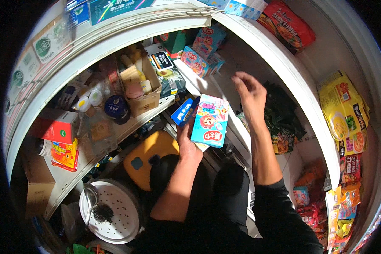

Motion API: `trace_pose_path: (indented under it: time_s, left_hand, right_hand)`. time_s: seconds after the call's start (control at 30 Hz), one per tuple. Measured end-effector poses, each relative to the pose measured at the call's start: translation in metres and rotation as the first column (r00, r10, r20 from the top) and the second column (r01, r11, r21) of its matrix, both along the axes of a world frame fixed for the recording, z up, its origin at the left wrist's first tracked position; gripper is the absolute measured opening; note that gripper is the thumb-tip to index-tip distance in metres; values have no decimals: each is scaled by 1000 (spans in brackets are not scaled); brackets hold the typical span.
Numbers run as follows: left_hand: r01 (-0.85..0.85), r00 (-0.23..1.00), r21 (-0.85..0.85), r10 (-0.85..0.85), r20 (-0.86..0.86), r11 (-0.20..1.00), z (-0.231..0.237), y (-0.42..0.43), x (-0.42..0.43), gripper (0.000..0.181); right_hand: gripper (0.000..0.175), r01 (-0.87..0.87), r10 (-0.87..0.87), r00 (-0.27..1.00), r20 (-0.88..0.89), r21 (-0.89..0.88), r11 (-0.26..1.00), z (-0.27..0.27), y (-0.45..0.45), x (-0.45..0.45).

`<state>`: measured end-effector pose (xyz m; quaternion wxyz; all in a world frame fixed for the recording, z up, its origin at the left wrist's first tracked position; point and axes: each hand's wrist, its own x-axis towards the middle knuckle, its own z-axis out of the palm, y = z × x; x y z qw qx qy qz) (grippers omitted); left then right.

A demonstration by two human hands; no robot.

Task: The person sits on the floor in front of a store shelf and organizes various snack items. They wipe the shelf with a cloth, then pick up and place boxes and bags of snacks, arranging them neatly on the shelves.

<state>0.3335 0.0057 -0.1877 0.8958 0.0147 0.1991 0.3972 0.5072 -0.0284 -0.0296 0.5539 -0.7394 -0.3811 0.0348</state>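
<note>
My left hand [189, 144] holds several small packages together: a light-blue and pink carton [210, 120] with a cartoon figure, a dark-blue packet [183, 112] beside it, and a pale item partly hidden beneath. My right hand [250, 90] is raised to the right of the carton, over the lower shelf, its fingers bent. Nothing shows between its fingers, though the palm side is partly hidden. Similar light-blue cartons [195, 62] stand on the shelf above and left of my right hand.
At left, a shelf holds an open cardboard box [146, 103], a kitchen wipes pack [162, 62], a dark-blue tub [116, 108] and a red box [55, 126]. Below are a white perforated lid [120, 206] with a spoon [89, 203] and a yellow stool [139, 149]. Yellow noodle packs [339, 101] lie at right.
</note>
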Motion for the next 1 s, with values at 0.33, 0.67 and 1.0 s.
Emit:
trace_pose_path:
  time_s: [0.33, 0.67, 1.0]
  left_hand:
    - [-169, 980, 174, 185, -79, 970, 19, -10, 1, 46]
    - [-85, 978, 147, 111, -174, 986, 16, -9, 4, 52]
    - [36, 999, -13, -36, -13, 999, 12, -1, 4, 49]
  right_hand:
    - [53, 94, -89, 923, -375, -5, 996, -83, -87, -135]
    - [59, 307, -314, 949, -25, 292, 906, -17, -42, -70]
    - [60, 234, -276, 779, 563, 147, 961, 28, 91, 116]
